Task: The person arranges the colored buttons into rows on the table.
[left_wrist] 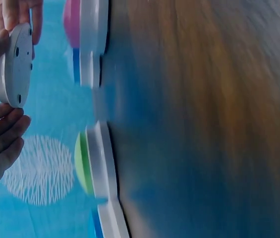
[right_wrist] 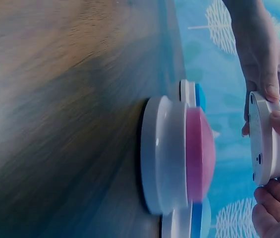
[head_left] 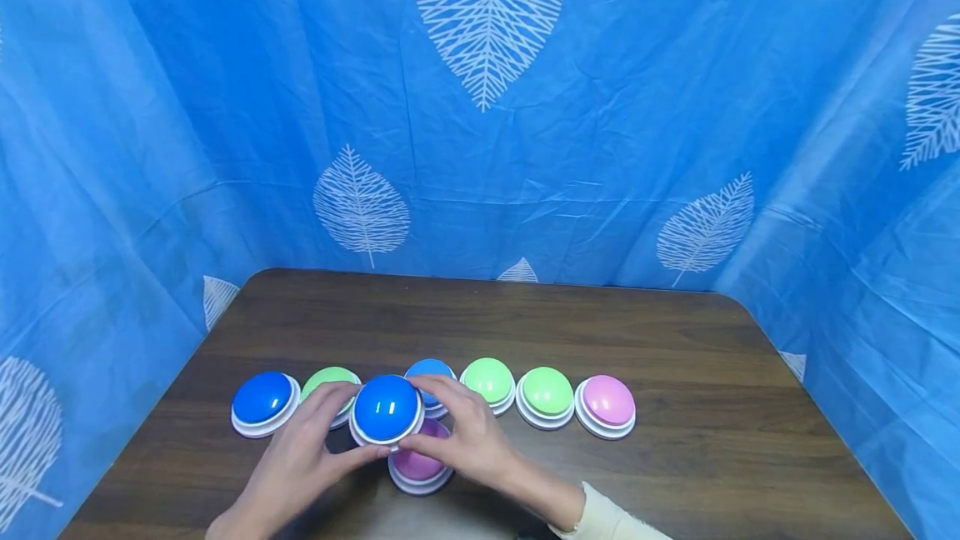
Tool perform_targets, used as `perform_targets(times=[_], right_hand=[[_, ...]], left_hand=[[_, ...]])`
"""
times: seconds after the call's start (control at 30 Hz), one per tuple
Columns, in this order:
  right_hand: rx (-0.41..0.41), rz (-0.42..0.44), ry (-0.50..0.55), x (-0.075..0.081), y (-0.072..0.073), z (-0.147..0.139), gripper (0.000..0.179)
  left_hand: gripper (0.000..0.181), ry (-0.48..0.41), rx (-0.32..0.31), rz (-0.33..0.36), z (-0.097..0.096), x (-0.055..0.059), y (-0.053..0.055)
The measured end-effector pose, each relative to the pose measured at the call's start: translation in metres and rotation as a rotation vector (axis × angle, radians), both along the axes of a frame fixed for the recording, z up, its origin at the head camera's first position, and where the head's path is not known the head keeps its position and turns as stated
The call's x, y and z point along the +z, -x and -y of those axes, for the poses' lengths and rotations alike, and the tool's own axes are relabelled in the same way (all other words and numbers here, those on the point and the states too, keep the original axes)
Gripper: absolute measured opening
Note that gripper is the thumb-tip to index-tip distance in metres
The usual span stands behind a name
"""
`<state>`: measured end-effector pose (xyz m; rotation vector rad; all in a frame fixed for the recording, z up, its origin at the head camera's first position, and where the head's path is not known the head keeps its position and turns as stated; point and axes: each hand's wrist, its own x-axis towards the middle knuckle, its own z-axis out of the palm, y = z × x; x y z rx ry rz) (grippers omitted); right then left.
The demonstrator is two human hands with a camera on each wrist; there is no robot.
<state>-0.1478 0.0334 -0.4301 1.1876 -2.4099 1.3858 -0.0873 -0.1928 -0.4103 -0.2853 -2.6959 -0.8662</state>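
Note:
A blue dome push button (head_left: 386, 408) with a white base is held up off the table between both hands. My left hand (head_left: 300, 452) grips its left edge, thumb at the near side and fingers at the far side. On the opposite edge my right hand (head_left: 480, 444) pinches it the same way. Its flat white underside (left_wrist: 20, 67), with small dark spots, shows in the left wrist view. Below and partly behind it, a pink button (head_left: 420, 465) sits on the table, partly covered by the right hand. Another blue button (head_left: 435, 369) stands behind the right fingers.
In a row on the brown wooden table (head_left: 480, 315) stand a blue button (head_left: 261, 397) at far left, a green button (head_left: 330, 376) partly hidden by the left hand, two green buttons to the right and a pink one (head_left: 609, 400). Blue leaf-print curtains (head_left: 600, 148) surround the table.

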Motion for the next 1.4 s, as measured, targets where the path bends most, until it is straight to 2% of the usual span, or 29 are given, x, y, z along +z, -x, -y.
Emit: perform_targets(times=[0.1, 0.2, 0.3, 0.43, 0.63, 0.83, 1.13, 1.4], right_hand=[[-0.029, -0.03, 0.014, -0.001, 0.0, -0.014, 0.066], [-0.077, -0.056, 0.017, -0.002, -0.001, -0.027, 0.066], [-0.122, -0.058, 0.013, -0.004, -0.003, -0.04, 0.066], [-0.167, -0.048, 0.012, -0.006, -0.006, -0.056, 0.065], [-0.218, -0.053, 0.01, -0.012, -0.009, -0.075, 0.067], [-0.279, -0.077, -0.024, -0.017, -0.014, -0.09, 0.067], [-0.279, -0.147, -0.059, -0.023, -0.021, -0.109, 0.066], [-0.292, -0.147, -0.138, -0.025, -0.025, -0.117, 0.064]], left_hand=[[0.072, 0.018, -0.028, -0.022, -0.011, -0.003, 0.005], [0.075, 0.029, -0.062, -0.012, -0.022, -0.003, 0.012], [0.078, 0.038, -0.101, 0.013, -0.033, -0.003, 0.018], [0.08, 0.051, -0.169, 0.004, -0.047, -0.005, 0.025], [0.078, 0.055, -0.236, 0.002, -0.063, -0.011, 0.031], [0.072, 0.108, -0.309, -0.017, -0.073, -0.014, 0.035], [0.066, 0.204, -0.394, -0.017, -0.088, -0.016, 0.04], [0.065, 0.315, -0.414, -0.066, -0.097, -0.019, 0.041]])
